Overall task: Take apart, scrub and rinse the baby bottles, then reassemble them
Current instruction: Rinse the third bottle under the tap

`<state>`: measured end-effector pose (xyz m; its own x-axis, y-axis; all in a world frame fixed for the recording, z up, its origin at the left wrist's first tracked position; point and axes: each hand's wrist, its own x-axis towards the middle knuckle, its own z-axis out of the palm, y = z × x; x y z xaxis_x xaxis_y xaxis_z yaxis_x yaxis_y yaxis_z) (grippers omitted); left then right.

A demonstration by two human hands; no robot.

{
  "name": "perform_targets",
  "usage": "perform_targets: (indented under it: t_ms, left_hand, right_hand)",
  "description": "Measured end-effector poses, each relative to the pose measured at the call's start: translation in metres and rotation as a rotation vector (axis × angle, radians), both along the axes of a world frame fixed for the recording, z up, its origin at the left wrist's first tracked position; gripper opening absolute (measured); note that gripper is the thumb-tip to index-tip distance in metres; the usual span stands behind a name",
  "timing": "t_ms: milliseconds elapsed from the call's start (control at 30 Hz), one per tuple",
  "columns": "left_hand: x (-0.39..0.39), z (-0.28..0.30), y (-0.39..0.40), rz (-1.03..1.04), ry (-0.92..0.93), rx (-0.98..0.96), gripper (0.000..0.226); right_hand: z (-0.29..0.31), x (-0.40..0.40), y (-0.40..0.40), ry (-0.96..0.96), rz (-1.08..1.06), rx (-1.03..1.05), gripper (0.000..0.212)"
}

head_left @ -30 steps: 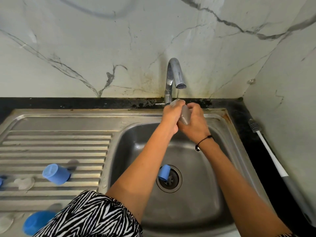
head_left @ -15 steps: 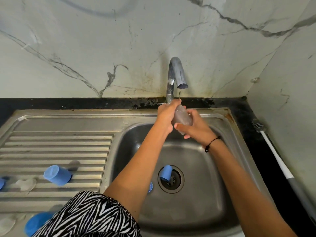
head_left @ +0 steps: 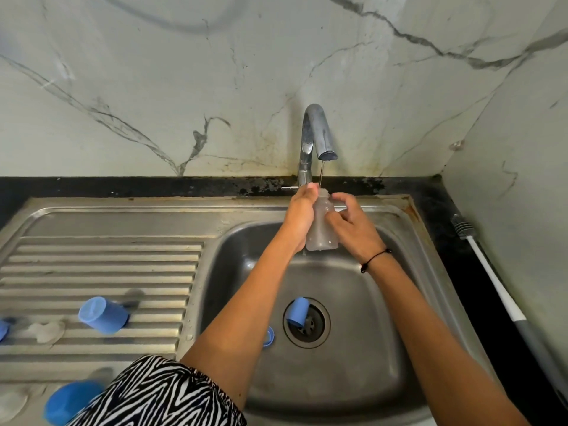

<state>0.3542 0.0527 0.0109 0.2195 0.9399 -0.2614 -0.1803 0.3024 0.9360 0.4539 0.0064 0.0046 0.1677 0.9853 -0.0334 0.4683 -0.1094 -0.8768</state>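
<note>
Right, I see the bottle (head_left: 321,226) upright under the tap (head_left: 318,133), mouth up, a thin stream of water running into it. My left hand (head_left: 299,215) is wrapped around its left side, fingers closed on the neck and body. My right hand (head_left: 353,224) sits on the right side, thumb and fingertips touching the bottle, other fingers loosely curled; a black band (head_left: 376,259) is on that wrist. Both hands hold it above the back of the sink (head_left: 353,379).

A blue cap (head_left: 296,312) lies on the drain (head_left: 307,322). A blue ring (head_left: 268,336) peeks out beside my left forearm, on the basin floor. On the drainboard (head_left: 101,265) another blue cap (head_left: 103,315) lies on its side, with a clear teat (head_left: 46,332) just left of it. A bigger blue piece (head_left: 72,401) sits at the bottom left, partly behind my striped sleeve (head_left: 159,395). A brush (head_left: 491,278) lies on the black table (head_left: 461,265) to the right, well apart.

Versus half a second ago: the bottle was tilted then and now stands straight; my right hand has moved up from beneath it to its side. Caps and brush unchanged.
</note>
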Motion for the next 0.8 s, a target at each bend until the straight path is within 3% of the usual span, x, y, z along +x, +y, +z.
perform_targets:
  t_ms: [133, 267, 367, 667, 800]
  left_hand:
    - [-0.003, 0.006, 0.001, 0.026, -0.127, -0.002, 0.036]
    - [-0.011, 0.010, -0.001, 0.043, -0.238, -0.035, 0.035]
    - [-0.015, 0.004, -0.002, 0.132, -0.148, -0.015, 0.035]
    - [-0.025, -0.027, -0.027, 0.287, -0.021, -0.115, 0.024]
    - [-0.024, -0.034, -0.032, 0.299, -0.031, -0.168, 0.021]
  right_hand:
    - [0.009, -0.004, 0.009, -0.120, 0.061, 0.015, 0.047]
    - [0.018, -0.004, 0.019, -0.047, 0.037, -0.007, 0.042]
    - [0.023, -0.004, 0.021, -0.104, -0.005, 0.031, 0.038]
    - [0.023, -0.007, 0.024, 0.030, -0.015, 0.016, 0.037]
    - [0.017, -0.020, 0.016, -0.159, -0.106, 0.214, 0.039]
